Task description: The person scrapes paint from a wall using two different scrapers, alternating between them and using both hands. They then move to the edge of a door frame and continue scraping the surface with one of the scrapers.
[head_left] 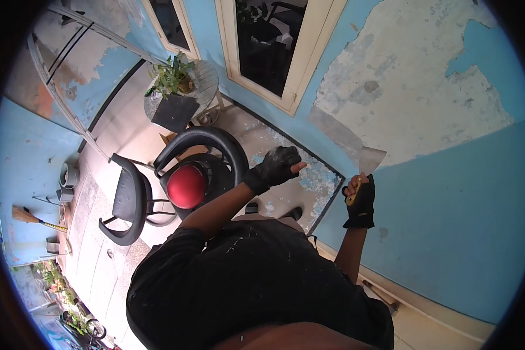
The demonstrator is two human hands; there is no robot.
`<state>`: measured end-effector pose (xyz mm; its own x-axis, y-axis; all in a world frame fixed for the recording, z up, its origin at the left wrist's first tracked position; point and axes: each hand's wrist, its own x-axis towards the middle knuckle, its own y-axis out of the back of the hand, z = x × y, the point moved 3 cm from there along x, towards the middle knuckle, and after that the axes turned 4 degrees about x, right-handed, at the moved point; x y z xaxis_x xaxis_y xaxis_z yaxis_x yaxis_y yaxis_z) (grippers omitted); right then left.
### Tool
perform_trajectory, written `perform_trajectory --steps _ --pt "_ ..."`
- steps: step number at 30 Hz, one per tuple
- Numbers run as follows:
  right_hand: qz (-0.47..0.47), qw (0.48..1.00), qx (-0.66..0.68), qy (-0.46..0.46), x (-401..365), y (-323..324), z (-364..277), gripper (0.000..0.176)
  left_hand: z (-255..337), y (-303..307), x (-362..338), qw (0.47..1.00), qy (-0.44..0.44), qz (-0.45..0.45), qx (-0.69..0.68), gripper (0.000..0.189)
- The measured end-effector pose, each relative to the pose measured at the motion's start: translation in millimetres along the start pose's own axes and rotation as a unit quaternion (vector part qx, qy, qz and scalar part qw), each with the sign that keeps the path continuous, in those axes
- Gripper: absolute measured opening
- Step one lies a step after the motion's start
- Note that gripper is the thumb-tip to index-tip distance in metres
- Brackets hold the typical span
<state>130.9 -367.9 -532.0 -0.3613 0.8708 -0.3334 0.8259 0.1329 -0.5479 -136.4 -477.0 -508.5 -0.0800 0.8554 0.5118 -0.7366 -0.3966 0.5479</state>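
Note:
My right hand (360, 204), in a black fingerless glove, is wrapped round the yellow handle (352, 197) of a scraper. The scraper's broad flat blade (372, 158) points up and overlaps the lower edge of the bare patch (391, 99) on the blue wall (449, 227). Raised in front of my chest, my left hand (276, 167) wears a matching glove and is curled into a loose fist, with nothing showing in it. Below both hands, flakes of blue and white paint (318, 178) litter the floor along the wall's base.
A red helmet (186, 186) rests on a black armchair (224, 140) to my left, with a second black chair (128, 201) beside it. Behind them stands a round table (207, 76) with a potted plant (172, 77). A framed window (268, 46) is set in the wall ahead.

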Motion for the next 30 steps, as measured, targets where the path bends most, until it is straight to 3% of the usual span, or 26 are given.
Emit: perform_trajectory --steps 3,25,28,30 --pt "-0.003 1.0 0.009 -0.001 -2.5 -4.6 11.3 0.028 -0.9 14.1 -6.3 0.999 0.045 -0.016 -0.027 0.033" --pt "0.003 1.0 0.008 0.018 -33.5 -42.8 44.5 0.026 -13.5 42.7 -29.1 1.0 -0.005 -0.014 -0.003 0.032" --pt "0.019 0.999 0.017 0.025 -41.0 -40.7 42.7 0.026 -15.5 29.2 -29.8 0.996 -0.062 -0.037 0.046 0.023" --pt "0.022 0.999 0.015 0.028 -42.7 -34.2 43.7 0.026 -10.7 22.8 -29.2 0.981 -0.153 0.013 0.121 0.011"
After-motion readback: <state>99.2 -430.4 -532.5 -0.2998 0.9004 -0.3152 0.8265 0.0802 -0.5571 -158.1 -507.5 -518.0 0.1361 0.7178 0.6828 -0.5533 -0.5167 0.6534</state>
